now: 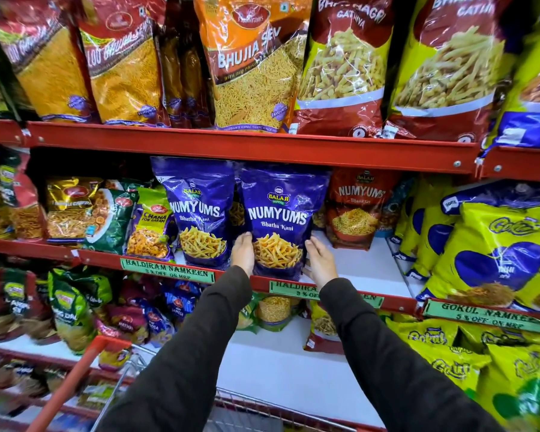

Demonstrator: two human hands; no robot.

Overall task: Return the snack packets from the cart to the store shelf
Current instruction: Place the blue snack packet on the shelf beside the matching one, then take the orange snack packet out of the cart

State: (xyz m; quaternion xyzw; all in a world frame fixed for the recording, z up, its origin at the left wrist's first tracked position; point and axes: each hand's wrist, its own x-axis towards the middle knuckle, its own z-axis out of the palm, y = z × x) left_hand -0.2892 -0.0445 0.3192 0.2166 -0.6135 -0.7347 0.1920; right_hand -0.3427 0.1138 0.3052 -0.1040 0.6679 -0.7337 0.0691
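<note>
A purple Numyums Bhatha Kani packet (279, 213) stands upright at the front of the middle shelf (362, 263). My left hand (243, 252) presses its lower left side and my right hand (320, 263) lies against its lower right side, fingers extended; together they hold it. A second identical purple packet (200, 207) stands just to its left. A red Numyums Bhujia Sev packet (354, 210) stands further back on the right. The cart (128, 369), with a red handle and wire basket, is at the bottom left, its contents blurred.
Red shelf rails with green price labels (169, 271) run across. Large Bhujia Sev (250, 63) and Gathiya bags fill the top shelf. Yellow Gokul packets (496, 254) crowd the right. Bare white shelf shows right of my hands and on the lower shelf (278, 363).
</note>
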